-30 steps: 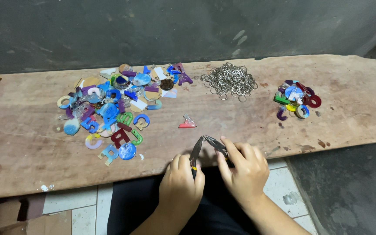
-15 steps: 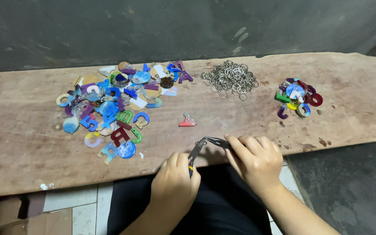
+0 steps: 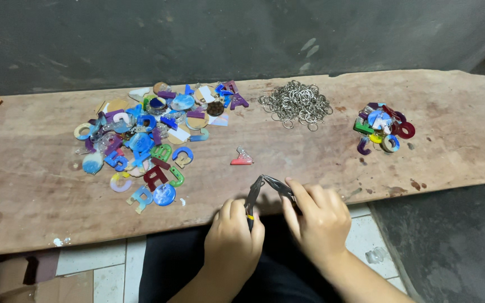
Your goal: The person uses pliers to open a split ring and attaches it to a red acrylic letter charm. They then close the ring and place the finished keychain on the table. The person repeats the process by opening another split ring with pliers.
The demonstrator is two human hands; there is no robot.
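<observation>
Near edge of long worn wooden plank (image 3: 40,207): left hand (image 3: 232,242) closed on dark slim metal pliers (image 3: 252,196), right hand (image 3: 316,216) closed on second dark pliers (image 3: 279,187), tips touching. Just beyond, small red-and-clear resin piece (image 3: 242,157). Far left, heap of colourful resin letters (image 3: 147,137); far middle, pile of silver metal rings (image 3: 296,104).

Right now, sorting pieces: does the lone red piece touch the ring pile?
Apart. The head view shows bare wood between the red piece and the ring pile.
</observation>
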